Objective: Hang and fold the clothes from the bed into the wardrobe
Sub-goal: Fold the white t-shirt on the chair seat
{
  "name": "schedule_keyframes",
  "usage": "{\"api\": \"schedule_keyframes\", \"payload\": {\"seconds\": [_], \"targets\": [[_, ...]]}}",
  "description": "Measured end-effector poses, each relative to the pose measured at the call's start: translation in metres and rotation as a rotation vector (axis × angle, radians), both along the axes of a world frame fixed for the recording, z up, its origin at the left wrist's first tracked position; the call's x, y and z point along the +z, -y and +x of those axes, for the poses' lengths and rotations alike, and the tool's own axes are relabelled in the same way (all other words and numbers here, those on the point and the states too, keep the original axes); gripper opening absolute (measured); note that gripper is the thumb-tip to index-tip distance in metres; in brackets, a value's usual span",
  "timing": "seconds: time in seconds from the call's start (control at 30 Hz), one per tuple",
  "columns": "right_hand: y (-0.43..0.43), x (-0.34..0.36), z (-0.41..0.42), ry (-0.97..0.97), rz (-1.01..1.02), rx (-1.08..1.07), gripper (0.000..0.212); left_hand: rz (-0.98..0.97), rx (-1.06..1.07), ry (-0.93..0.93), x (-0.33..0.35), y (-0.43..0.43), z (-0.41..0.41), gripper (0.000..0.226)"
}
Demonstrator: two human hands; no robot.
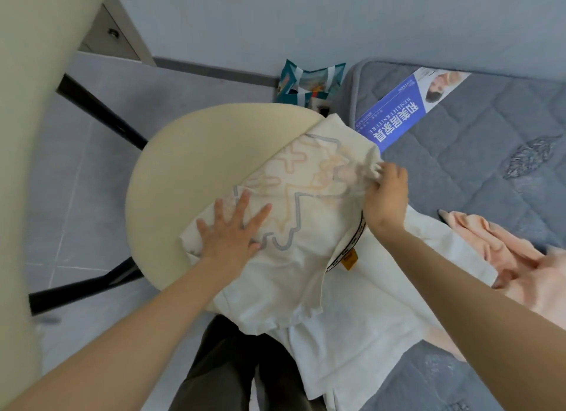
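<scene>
A white T-shirt, inside out with a faint grey and orange print showing through, lies partly folded across a round cream stool seat and the edge of the bed. My left hand presses flat on its left part with spread fingers. My right hand pinches a bunched fold of the shirt at its right edge. A second white garment lies under it. A pink garment is heaped on the bed at the right.
The grey quilted mattress carries a blue label. A teal patterned bag stands on the floor by the wall. A cream chair back fills the left edge, with a drawer unit behind it. My dark trousers show below.
</scene>
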State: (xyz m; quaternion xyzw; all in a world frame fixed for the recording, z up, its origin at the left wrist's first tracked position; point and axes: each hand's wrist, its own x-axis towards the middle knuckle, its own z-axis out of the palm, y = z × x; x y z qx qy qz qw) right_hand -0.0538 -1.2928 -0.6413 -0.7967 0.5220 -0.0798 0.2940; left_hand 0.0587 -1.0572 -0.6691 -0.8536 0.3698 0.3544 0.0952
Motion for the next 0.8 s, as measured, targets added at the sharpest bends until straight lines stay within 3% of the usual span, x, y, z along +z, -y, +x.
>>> {"api": "schedule_keyframes", "payload": {"seconds": [0.13,0.2,0.37,0.47,0.53,0.6,0.7,0.8], "targets": [[0.047,0.002,-0.026,-0.295,0.194,-0.314,0.041,0.022,0.037,0.007,0.006,0.006,0.002,0.086],[0.051,0.006,-0.024,-0.351,0.157,-0.280,0.046,-0.018,0.077,0.040,0.009,0.004,0.002,0.086],[0.013,0.012,0.022,-0.236,-0.225,0.313,0.047,-0.224,0.311,0.119,0.009,-0.009,0.010,0.074],[-0.005,0.008,0.073,-0.246,-0.146,0.623,0.064,-0.274,0.408,0.122,0.003,-0.016,0.016,0.082],[-0.015,0.004,0.101,-0.418,-0.142,0.788,0.077,-0.247,0.490,0.072,-0.001,-0.018,0.020,0.081],[-0.017,-0.001,0.121,-0.614,-0.248,0.876,0.067,-0.227,0.499,0.052,-0.004,-0.019,0.024,0.072],[-0.011,-0.004,0.140,-0.790,-0.341,0.933,0.041,-0.268,0.421,-0.040,-0.003,-0.022,0.035,0.040],[-0.001,0.003,0.144,-0.774,-0.243,0.941,0.017,-0.303,0.382,0.026,0.013,-0.024,0.059,0.006]]}}
